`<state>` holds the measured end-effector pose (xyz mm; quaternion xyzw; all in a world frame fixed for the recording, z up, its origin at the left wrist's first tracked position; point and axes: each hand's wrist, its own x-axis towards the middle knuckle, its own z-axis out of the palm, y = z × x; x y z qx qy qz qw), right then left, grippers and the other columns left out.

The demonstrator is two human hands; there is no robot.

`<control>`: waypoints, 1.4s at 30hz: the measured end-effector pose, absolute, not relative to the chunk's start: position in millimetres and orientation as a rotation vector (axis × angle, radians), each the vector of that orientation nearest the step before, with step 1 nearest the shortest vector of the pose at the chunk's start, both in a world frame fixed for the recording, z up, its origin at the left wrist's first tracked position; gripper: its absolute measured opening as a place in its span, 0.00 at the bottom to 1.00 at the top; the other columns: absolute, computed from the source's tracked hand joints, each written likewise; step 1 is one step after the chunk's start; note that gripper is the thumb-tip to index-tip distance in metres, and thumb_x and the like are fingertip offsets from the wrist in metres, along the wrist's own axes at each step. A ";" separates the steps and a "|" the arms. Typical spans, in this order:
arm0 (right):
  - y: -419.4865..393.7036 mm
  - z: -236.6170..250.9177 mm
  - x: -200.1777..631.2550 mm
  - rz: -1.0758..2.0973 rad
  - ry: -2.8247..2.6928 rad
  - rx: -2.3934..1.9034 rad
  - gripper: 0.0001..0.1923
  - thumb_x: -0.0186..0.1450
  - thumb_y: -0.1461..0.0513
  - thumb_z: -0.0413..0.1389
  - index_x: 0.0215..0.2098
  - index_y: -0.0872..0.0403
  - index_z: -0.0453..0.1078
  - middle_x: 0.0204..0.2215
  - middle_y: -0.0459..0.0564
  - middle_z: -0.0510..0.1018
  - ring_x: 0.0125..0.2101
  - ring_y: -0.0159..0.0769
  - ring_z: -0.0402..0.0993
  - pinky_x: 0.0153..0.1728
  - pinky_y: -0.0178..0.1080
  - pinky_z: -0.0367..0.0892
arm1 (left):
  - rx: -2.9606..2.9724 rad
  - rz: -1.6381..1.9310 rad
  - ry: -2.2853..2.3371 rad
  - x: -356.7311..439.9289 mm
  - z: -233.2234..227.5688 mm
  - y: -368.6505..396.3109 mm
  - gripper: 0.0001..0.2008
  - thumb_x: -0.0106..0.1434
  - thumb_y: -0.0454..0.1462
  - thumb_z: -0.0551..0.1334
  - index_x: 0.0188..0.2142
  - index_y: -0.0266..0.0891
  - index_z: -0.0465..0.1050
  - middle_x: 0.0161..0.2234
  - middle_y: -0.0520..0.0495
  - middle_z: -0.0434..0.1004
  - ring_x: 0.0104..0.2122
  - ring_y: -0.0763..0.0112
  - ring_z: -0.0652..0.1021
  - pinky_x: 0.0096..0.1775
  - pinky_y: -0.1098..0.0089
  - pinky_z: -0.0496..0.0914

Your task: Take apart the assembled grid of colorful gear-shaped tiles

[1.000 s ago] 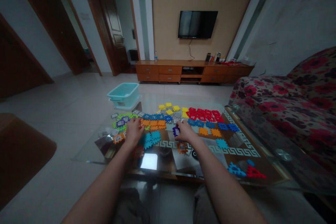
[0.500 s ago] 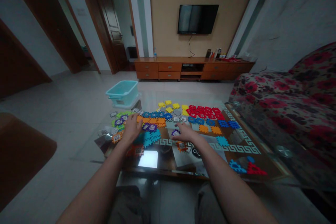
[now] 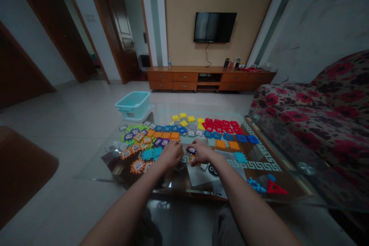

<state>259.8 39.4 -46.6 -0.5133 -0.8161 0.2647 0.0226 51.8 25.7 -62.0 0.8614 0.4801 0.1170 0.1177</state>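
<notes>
My left hand (image 3: 172,153) is low over the glass table (image 3: 184,181), its fingers curled together; anything inside them is hidden. Just right of it, my right hand (image 3: 202,151) curves its thumb and fingers around a purple interlocking plastic tile (image 3: 191,150). An orange tile (image 3: 192,158) shows right beside that one, partly covered by the hand. Further purple tiles (image 3: 161,142) with white window shapes lie behind my left hand. Turquoise tiles (image 3: 152,153) and orange window tiles (image 3: 138,166) are to its left.
Rows of red tiles (image 3: 221,126), yellow tiles (image 3: 183,123) and blue tiles (image 3: 217,136) lie across the back. A turquoise plastic bin (image 3: 133,103) stands at the far left corner. Blue and red pieces (image 3: 275,187) sit front right. A flowered sofa (image 3: 305,103) flanks the table.
My left hand has moved right from the tiles on the left, closing its fingers beside my right hand. My right hand has stayed close to the purple tile. The view has tilted slightly.
</notes>
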 end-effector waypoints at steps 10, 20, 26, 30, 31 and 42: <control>36.4 -50.9 247.6 0.932 -2.130 -1.675 0.27 0.37 0.66 0.70 0.37 0.54 0.77 0.46 0.55 0.69 0.39 0.42 0.71 0.41 0.40 0.66 | 2.384 0.543 1.288 56.0 -76.1 27.7 0.19 0.58 0.31 0.60 0.50 0.40 0.70 0.50 0.40 0.69 0.53 0.56 0.70 0.54 0.57 0.66; 42.1 -52.1 221.4 1.327 -1.418 -1.535 0.10 0.64 0.57 0.51 0.31 0.55 0.71 0.25 0.48 0.75 0.27 0.35 0.72 0.29 0.35 0.67 | 2.035 0.744 1.155 73.3 -79.3 23.4 0.43 0.57 0.45 0.68 0.66 0.38 0.50 0.65 0.33 0.55 0.65 0.49 0.59 0.64 0.49 0.55; 34.0 -45.8 210.7 1.599 -1.191 -1.357 0.12 0.67 0.55 0.47 0.34 0.53 0.67 0.27 0.49 0.76 0.28 0.34 0.74 0.31 0.36 0.71 | 2.148 0.714 1.069 65.3 -76.8 28.6 0.28 0.63 0.35 0.58 0.63 0.39 0.58 0.60 0.35 0.65 0.60 0.55 0.67 0.61 0.52 0.60; 32.0 -34.8 229.2 1.728 -1.170 -1.328 0.15 0.69 0.51 0.48 0.41 0.52 0.68 0.36 0.53 0.79 0.36 0.37 0.78 0.39 0.41 0.74 | 2.202 0.725 1.151 46.3 -64.8 34.9 0.27 0.60 0.27 0.53 0.58 0.41 0.65 0.55 0.41 0.71 0.55 0.61 0.71 0.59 0.56 0.64; 31.8 -30.6 238.0 1.690 -1.216 -1.364 0.16 0.69 0.50 0.48 0.44 0.52 0.68 0.40 0.55 0.79 0.39 0.38 0.78 0.41 0.42 0.74 | 2.206 0.763 1.222 38.7 -60.7 37.5 0.26 0.60 0.26 0.52 0.57 0.42 0.66 0.53 0.42 0.72 0.54 0.62 0.72 0.58 0.56 0.65; -27.4 -24.3 435.7 0.762 -1.930 -2.344 0.36 0.49 0.54 0.70 0.54 0.53 0.70 0.52 0.63 0.74 0.50 0.54 0.73 0.47 0.45 0.68 | 2.011 0.918 2.291 -40.8 -47.9 72.0 0.41 0.61 0.52 0.61 0.67 0.39 0.52 0.68 0.30 0.46 0.66 0.33 0.49 0.61 0.39 0.52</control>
